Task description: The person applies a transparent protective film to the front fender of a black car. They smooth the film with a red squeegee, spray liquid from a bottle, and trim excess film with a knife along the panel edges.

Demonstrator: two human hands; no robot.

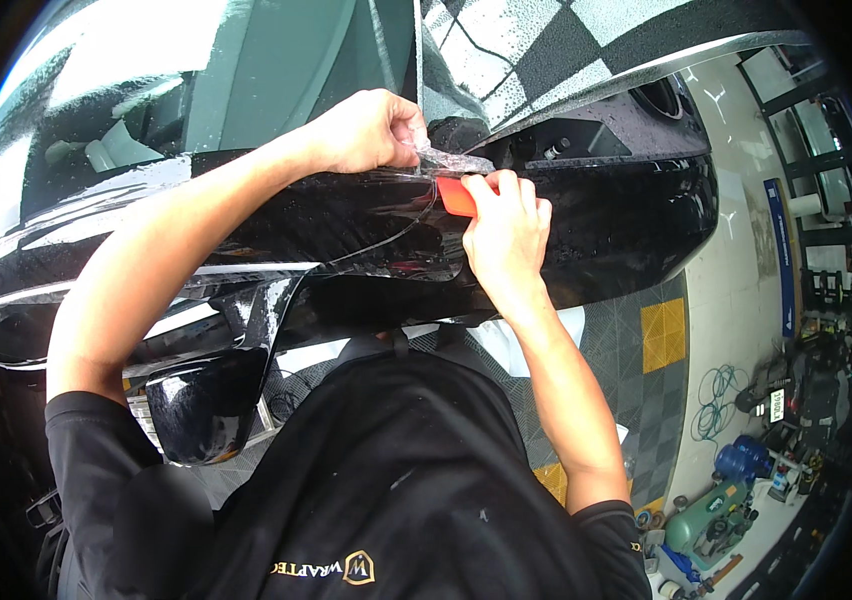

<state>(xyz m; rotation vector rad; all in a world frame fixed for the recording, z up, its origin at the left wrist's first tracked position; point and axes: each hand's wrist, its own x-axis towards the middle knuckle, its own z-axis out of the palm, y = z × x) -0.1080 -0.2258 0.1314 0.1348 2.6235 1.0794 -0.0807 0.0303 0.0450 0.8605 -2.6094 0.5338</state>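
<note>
My left hand (371, 130) is closed in a pinch on the loose edge of a clear, wet, crumpled film (454, 160), by the base of the windshield. In my right hand (508, 225) is an orange-red squeegee (457, 197), its blade against the upper edge of the glossy black car fender (596, 205). The two hands are close together, with the film's gathered edge between them. A thin curved film line runs down the black panel below my left hand. My fingers partly hide the film and the squeegee.
Above the fender the hood (586, 35) is raised over the engine bay. The windshield (266, 90) lies beyond my left forearm; the black side mirror (211, 405) juts out below it. At right are floor tiles (621, 350), a coiled hose (716, 395) and a green air compressor (706, 520).
</note>
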